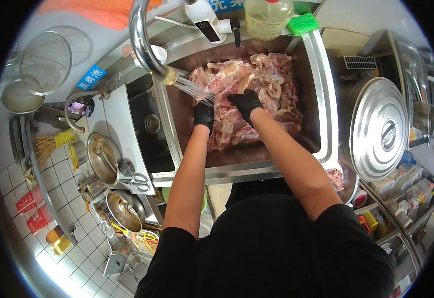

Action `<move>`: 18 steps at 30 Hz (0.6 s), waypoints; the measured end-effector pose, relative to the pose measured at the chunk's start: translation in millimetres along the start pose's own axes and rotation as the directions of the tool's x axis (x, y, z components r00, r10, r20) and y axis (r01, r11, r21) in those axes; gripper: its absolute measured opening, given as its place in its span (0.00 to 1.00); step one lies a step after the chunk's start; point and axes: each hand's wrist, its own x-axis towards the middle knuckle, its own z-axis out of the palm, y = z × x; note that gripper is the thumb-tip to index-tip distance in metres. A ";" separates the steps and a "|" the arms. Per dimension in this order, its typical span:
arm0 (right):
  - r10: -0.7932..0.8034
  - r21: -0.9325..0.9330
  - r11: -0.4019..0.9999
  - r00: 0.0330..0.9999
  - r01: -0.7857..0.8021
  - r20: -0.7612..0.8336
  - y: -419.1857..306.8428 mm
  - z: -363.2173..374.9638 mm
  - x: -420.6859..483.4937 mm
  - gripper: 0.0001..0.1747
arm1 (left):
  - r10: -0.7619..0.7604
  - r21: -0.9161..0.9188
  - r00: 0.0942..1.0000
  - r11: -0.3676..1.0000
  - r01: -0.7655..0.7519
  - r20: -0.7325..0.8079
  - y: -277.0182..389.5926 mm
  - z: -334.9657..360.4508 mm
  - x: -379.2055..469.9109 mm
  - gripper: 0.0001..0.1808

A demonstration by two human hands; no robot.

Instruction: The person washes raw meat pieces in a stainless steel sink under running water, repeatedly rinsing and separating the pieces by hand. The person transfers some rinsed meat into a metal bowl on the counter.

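Note:
A large heap of raw meat on bones (276,83) lies in the right basin of a stainless steel sink (326,111). Water sprays from the faucet (170,75) onto the heap's left part, just above my left hand (204,114). That hand, in a black glove, reaches into the left side of the heap, its fingers hidden by meat and spray. My right hand (246,104), also in a black glove, is on the middle of the heap with its fingers curled against the meat; whether it grips a piece is unclear.
Left of the meat is a smaller basin with a drain (152,123). A detergent jug (269,18) and a green sponge (303,24) stand at the back rim. At the right is a big lidded pot (378,128); scissors (140,181) and a metal bowl (103,158) lie at the left.

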 end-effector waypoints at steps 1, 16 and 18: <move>-0.001 -0.007 1.000 1.000 0.001 -0.016 1.6 -0.5 0.4 0.32 | 0.022 0.060 1.000 0.998 -0.022 -0.004 -13.9 4.1 6.9 0.26; -0.081 -0.557 0.827 0.997 0.073 0.011 -6.0 -23.3 1.6 0.32 | 0.231 0.206 0.968 0.956 -0.207 -0.101 1.0 15.9 30.1 0.37; -0.149 -0.667 0.735 0.989 0.124 0.019 -11.5 -26.1 -3.0 0.31 | 0.227 0.479 0.965 0.838 -0.260 0.127 6.8 3.8 41.6 0.42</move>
